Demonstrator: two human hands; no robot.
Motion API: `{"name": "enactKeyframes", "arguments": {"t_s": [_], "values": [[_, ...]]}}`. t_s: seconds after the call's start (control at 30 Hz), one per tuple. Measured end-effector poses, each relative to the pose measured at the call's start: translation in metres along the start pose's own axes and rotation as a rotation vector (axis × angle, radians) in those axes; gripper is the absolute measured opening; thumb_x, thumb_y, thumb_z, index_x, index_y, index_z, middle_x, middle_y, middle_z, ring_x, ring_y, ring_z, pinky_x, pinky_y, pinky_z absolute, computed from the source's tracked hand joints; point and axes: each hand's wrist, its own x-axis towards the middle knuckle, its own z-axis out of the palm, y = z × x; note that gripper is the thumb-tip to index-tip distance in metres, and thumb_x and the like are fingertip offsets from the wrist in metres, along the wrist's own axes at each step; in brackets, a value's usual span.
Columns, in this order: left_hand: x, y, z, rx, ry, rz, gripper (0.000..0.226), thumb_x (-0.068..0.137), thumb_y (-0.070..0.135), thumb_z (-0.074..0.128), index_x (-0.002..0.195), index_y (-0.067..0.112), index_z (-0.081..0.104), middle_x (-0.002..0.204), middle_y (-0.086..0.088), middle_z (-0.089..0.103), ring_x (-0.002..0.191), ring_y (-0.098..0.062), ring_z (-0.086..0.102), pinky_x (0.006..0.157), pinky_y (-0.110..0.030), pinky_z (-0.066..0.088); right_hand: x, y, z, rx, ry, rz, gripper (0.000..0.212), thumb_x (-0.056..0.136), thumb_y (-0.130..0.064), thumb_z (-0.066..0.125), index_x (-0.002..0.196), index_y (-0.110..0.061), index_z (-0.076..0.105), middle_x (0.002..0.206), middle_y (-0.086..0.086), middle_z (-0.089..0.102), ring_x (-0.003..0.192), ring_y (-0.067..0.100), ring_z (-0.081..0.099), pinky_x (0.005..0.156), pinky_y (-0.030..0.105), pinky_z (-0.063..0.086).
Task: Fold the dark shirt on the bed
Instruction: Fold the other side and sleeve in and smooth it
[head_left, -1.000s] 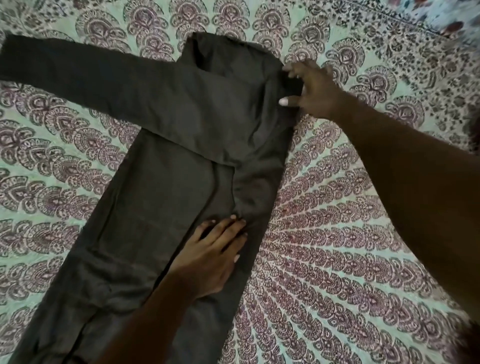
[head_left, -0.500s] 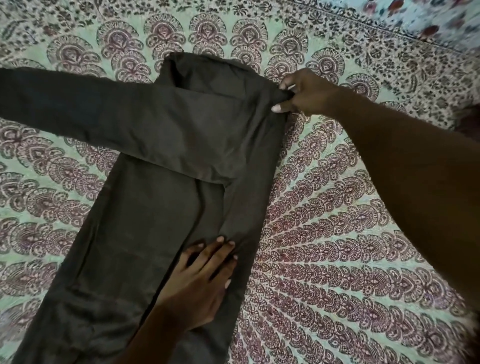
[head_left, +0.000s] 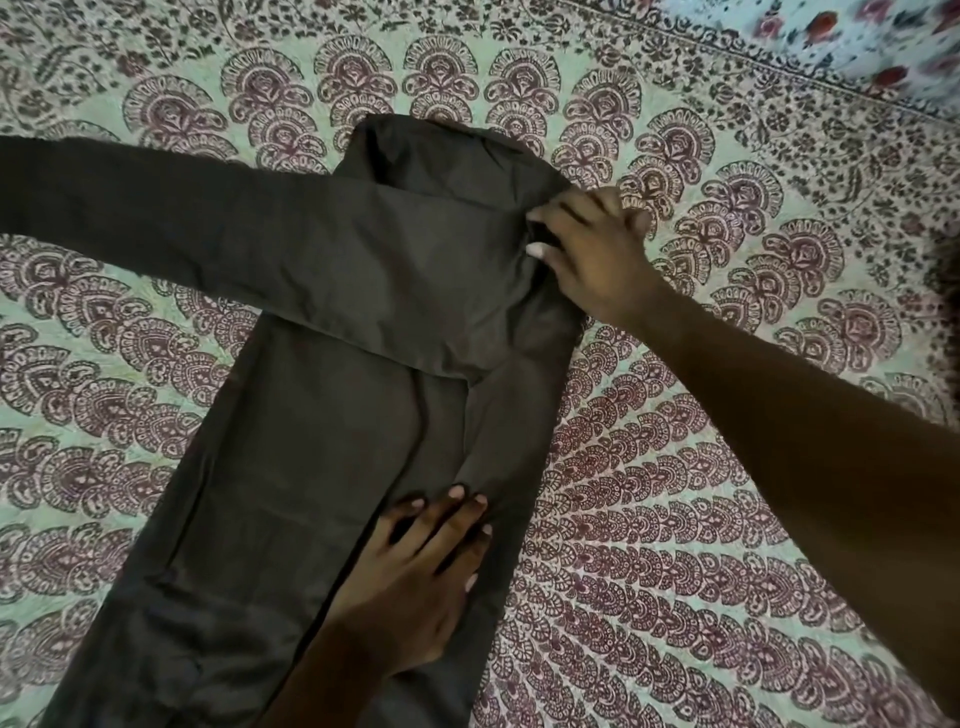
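Observation:
The dark shirt (head_left: 311, 415) lies flat on the bed, collar end far from me. Its right side is folded in over the body, and a long sleeve (head_left: 156, 218) runs across the chest and out past the left edge of view. My right hand (head_left: 587, 244) pinches the cloth at the folded right shoulder, thumb tucked under a crease. My left hand (head_left: 415, 577) lies flat, fingers spread, pressing the folded strip near the lower middle of the shirt.
The bed is covered by a pale green spread (head_left: 701, 519) printed with maroon fan patterns and a floral border (head_left: 727, 62) at the far side. A white floral cloth (head_left: 857, 47) shows at the top right corner.
The view has tilted, so the shirt sits lower in frame. My right hand stays at the shoulder fold and has closed on the cloth. My left hand keeps pressing the same spot.

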Motion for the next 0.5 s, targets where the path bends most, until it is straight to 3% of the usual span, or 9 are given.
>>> {"name": "enactKeyframes", "arguments": {"t_s": [0.07,0.13,0.23,0.3,0.37,0.43,0.5], "values": [[-0.001,-0.001,0.001,-0.006,0.009,0.003,0.044,0.101,0.037,0.042,0.138,0.022,0.061,0.159,-0.001,0.047,0.147,-0.025,0.045,0.11,-0.047,0.035,0.017,-0.006,-0.001,0.034,-0.085,0.044,0.055,0.1,-0.058,0.048,0.143,-0.023,0.052,0.137,0.004,0.053,0.13,0.033,0.04,0.101,0.054,0.037],[0.0,-0.001,0.002,-0.013,0.018,0.001,0.044,0.1,0.037,0.044,0.138,0.023,0.06,0.16,-0.001,0.047,0.147,-0.024,0.045,0.11,-0.047,0.035,0.038,-0.009,-0.006,0.117,-0.164,0.095,0.057,0.088,-0.057,0.069,0.133,-0.024,0.055,0.123,0.002,0.052,0.126,0.032,0.039,0.098,0.047,0.034],[-0.002,-0.002,0.002,-0.016,0.008,0.001,0.046,0.095,0.038,0.052,0.138,0.023,0.06,0.16,0.0,0.046,0.147,-0.023,0.044,0.109,-0.047,0.036,0.062,-0.019,-0.016,0.255,-0.166,0.166,0.034,0.077,-0.028,0.087,0.104,-0.017,0.069,0.093,-0.01,0.052,0.097,0.009,0.045,0.076,0.03,0.016],[-0.001,-0.002,0.002,-0.018,0.002,0.004,0.047,0.094,0.038,0.053,0.138,0.023,0.06,0.16,0.0,0.046,0.147,-0.023,0.044,0.108,-0.047,0.037,0.067,-0.021,-0.021,0.3,-0.187,0.185,0.022,0.078,-0.018,0.087,0.095,-0.012,0.073,0.075,-0.015,0.053,0.075,-0.004,0.046,0.079,0.016,0.027],[-0.001,-0.002,0.002,-0.022,0.004,-0.005,0.045,0.097,0.037,0.049,0.138,0.024,0.059,0.16,0.0,0.046,0.148,-0.023,0.042,0.108,-0.047,0.036,0.066,-0.025,-0.024,0.332,-0.228,0.167,0.031,0.074,-0.021,0.091,0.098,-0.013,0.072,0.079,-0.011,0.056,0.083,0.007,0.052,0.083,0.021,0.032],[-0.002,-0.002,0.002,-0.037,0.004,-0.006,0.044,0.099,0.037,0.043,0.138,0.024,0.059,0.16,0.0,0.046,0.148,-0.023,0.042,0.109,-0.046,0.035,0.062,-0.029,-0.021,0.26,-0.248,0.143,0.044,0.069,-0.026,0.094,0.103,-0.018,0.068,0.095,-0.006,0.056,0.103,0.015,0.042,0.078,0.03,0.021],[-0.002,-0.002,0.002,-0.044,0.011,0.0,0.044,0.101,0.038,0.04,0.138,0.024,0.059,0.16,0.0,0.047,0.148,-0.024,0.043,0.11,-0.046,0.034,0.06,-0.032,-0.017,0.194,-0.265,0.12,0.044,0.07,-0.025,0.093,0.105,-0.017,0.069,0.103,-0.003,0.05,0.108,0.019,0.037,0.085,0.034,0.02]]}}
